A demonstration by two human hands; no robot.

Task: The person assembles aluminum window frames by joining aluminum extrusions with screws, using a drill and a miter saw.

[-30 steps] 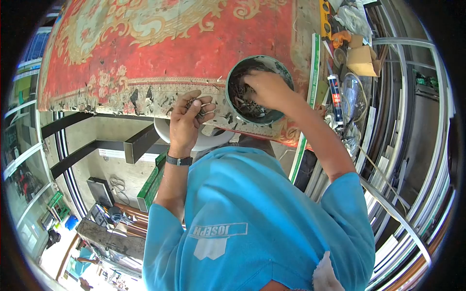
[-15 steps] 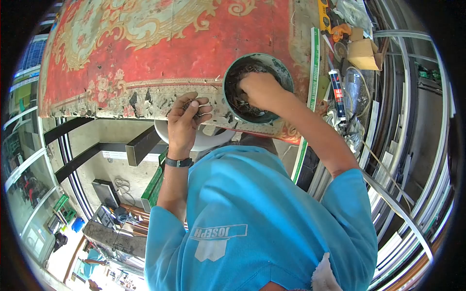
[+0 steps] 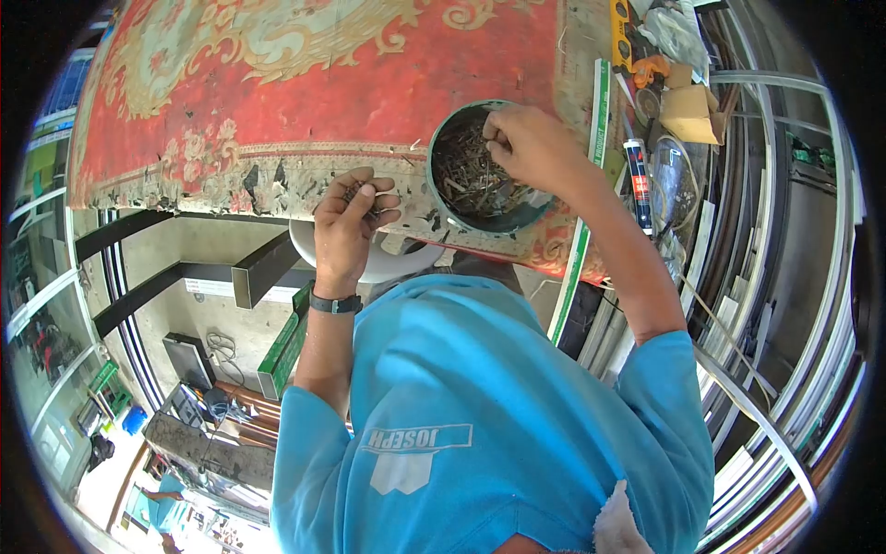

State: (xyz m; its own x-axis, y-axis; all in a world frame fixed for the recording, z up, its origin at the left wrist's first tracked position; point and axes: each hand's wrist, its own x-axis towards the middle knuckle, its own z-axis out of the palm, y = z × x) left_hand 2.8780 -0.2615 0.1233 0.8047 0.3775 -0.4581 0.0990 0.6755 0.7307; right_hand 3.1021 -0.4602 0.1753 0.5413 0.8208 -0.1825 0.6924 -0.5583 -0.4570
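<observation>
A round green tub (image 3: 434, 189) sits near the edge of a table covered with a worn red patterned sheet (image 3: 323, 111). Inside it lies a jumble of small brown and dark pieces (image 3: 471, 175) that look like screws and scraps. My right hand (image 3: 531, 148) is over the tub's far right side, fingers pinched together; anything between them is too small to make out. To the left of the tub, my left hand (image 3: 351, 217) is palm up at the table's edge. Its fingers curl around a little heap of small dark screws (image 3: 354, 191).
Along the right side lie a green-and-white strip (image 3: 577, 240), a sealant cartridge (image 3: 638, 185), a cardboard box (image 3: 692, 114), a yellow level (image 3: 620, 37) and long metal profiles (image 3: 738, 323). A white round object (image 3: 397, 266) and dark beams (image 3: 261, 268) are below the table edge.
My right hand has risen out of the tub's contents toward its far right rim, uncovering more of the pieces. My left hand stays nearly in place, still curled around the screws.
</observation>
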